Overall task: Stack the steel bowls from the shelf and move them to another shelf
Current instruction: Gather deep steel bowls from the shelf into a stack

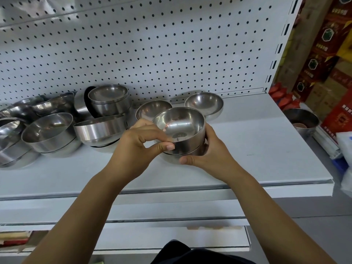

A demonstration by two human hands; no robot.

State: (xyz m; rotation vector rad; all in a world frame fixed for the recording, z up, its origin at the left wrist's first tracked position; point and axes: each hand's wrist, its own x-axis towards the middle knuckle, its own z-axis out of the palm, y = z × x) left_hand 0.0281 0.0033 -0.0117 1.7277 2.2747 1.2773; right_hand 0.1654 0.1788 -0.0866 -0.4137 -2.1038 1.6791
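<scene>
A small stack of steel bowls (180, 126) stands on the white shelf (266, 149), near its middle. My left hand (141, 147) grips the top bowl's rim from the left, thumb on the front edge. From the right, my right hand (207, 155) wraps the lower bowls, thumb under the stack's front. Two single bowls stand behind: one (151, 109) partly hidden by the stack, another (204, 103) to the right. A jumbled heap of steel bowls (62, 121) fills the shelf's left part.
A white pegboard (152, 44) backs the shelf. Lower shelves (171, 235) step out below. To the right stand red cartons (327, 54), red packets and a steel pot (302, 119) on another surface.
</scene>
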